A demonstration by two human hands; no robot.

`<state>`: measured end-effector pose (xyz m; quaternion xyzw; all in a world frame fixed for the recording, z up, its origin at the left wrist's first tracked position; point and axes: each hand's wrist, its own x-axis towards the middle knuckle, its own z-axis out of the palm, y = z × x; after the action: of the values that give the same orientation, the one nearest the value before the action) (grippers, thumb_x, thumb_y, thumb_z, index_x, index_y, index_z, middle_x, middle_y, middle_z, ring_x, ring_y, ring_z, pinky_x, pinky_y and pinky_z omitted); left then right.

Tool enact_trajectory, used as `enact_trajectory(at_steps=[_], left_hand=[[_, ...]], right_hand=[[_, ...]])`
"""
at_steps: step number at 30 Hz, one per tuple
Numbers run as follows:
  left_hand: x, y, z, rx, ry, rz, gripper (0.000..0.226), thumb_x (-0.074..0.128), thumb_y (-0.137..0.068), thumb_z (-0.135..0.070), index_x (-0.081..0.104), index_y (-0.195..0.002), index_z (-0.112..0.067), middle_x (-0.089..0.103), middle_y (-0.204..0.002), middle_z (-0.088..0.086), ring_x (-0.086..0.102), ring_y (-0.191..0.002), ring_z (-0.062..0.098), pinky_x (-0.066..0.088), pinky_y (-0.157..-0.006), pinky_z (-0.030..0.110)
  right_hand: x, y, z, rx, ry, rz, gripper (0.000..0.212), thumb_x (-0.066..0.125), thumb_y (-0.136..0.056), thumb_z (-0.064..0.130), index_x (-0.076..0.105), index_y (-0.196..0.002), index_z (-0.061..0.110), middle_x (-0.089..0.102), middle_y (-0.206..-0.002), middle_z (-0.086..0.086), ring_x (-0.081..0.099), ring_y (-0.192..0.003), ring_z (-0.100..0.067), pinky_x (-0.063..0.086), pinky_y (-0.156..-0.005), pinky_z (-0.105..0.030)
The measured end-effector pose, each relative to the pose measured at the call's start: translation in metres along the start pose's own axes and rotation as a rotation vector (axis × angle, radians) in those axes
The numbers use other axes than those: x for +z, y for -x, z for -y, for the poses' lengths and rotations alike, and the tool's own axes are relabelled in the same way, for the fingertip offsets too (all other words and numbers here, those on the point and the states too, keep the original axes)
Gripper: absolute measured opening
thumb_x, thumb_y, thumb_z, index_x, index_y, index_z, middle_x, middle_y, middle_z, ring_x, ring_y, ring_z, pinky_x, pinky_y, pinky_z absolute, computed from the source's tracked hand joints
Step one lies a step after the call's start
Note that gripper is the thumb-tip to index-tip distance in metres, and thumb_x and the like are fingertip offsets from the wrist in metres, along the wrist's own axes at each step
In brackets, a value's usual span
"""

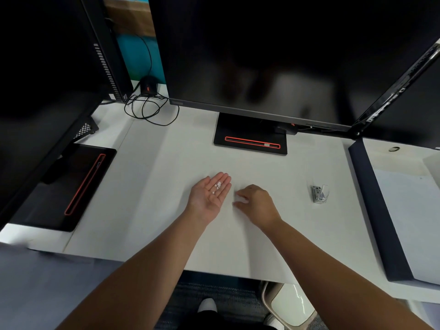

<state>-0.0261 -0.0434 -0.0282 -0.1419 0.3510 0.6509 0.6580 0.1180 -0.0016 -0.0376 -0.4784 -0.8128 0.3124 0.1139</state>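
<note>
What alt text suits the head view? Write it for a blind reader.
A left hand, palm up over a white desk, carries small white pieces; the right hand curls its fingers beside it. A monitor stands behind.

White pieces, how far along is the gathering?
Done: several white pieces lie in the upturned left hand. In hand: the right hand curls its fingers on the table beside it, perhaps pinching another. Left: no more loose pieces show.
</note>
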Motion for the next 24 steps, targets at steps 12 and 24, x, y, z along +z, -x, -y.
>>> enact_trajectory(at_steps=[12, 24], left_hand=[[0.001, 0.000, -0.001, 0.004, -0.004, -0.017, 0.035, 0.039, -0.100, -0.018, 0.059, -0.114, 0.007, 0.065, -0.115, 0.020, 0.063, -0.106, 0.030, 0.050, -0.092, 0.037], [0.008, 0.004, 0.012, -0.026, -0.050, -0.019, 0.034, 0.038, -0.100, -0.020, 0.063, -0.106, 0.002, 0.072, -0.094, 0.015, 0.070, -0.083, 0.021, 0.053, -0.073, 0.029]], right_hand=[[0.020, 0.005, -0.007, -0.043, 0.214, -0.168, 0.011, 0.055, -0.087, -0.001, 0.062, -0.079, 0.000, 0.060, -0.077, -0.015, 0.056, -0.072, -0.031, 0.044, -0.062, -0.032], [-0.006, -0.014, 0.028, -0.051, -0.141, -0.204, 0.017, 0.053, -0.093, 0.011, 0.070, -0.094, 0.010, 0.064, -0.090, -0.003, 0.052, -0.087, -0.014, 0.042, -0.078, -0.023]])
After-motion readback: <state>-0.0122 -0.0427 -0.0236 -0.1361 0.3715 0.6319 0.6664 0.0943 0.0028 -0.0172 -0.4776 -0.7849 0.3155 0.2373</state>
